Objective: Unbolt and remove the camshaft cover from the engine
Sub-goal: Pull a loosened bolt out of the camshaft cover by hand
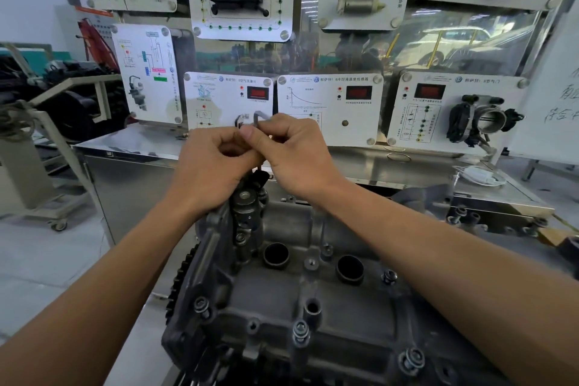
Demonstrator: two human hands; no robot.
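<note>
The grey cast camshaft cover (275, 288) lies below me on the engine, with two round plug wells (275, 255) in its top. Several flanged bolts stand raised along its edges, such as one near the front (300, 330), one at the front right (412, 359) and one on the left (200, 305). Above the cover's far end, my left hand (216, 163) and my right hand (294, 150) meet, and both pinch a small bunch of L-shaped hex keys (258, 118). Bent key ends stick up above my fingers; the rest is hidden in my hands.
A toothed sprocket (181, 276) sits at the engine's left side. Behind stands a steel bench (407, 166) with white sensor display panels (329, 110) and a throttle body (482, 119). A white cable (479, 175) lies on the bench to the right. A wheeled stand (34, 166) is at the left.
</note>
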